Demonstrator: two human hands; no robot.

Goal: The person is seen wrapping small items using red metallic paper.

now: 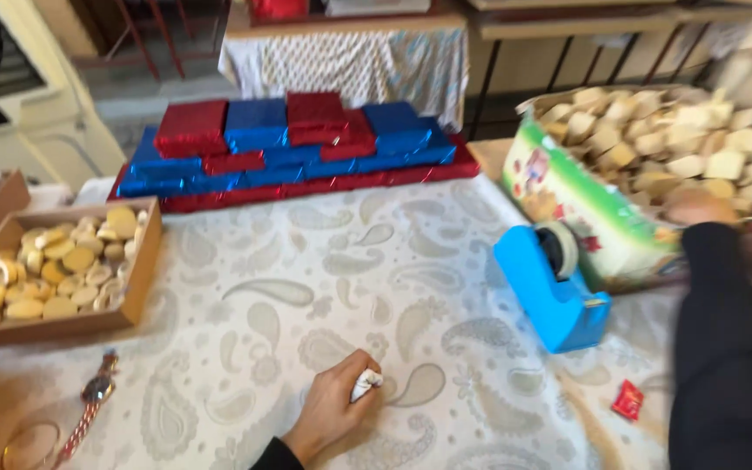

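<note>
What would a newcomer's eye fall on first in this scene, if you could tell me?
Probably the stack of shiny red and blue wrapped boxes at the far edge of the paisley tablecloth, then the bright blue tape dispenser to the right of centre. Nearer, the left hand rests on the cloth closed around a small white crumpled piece, while the right hand reaches into a carton of pale blocks.

Glossy foil boxes (289,144), matt cloth tablecloth (306,287), wooden tray (145,261).

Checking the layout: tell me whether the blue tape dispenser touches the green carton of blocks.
Cannot tell. In the head view, the blue tape dispenser overlaps the green carton wall, so no contact or gap shows plainly.
</note>
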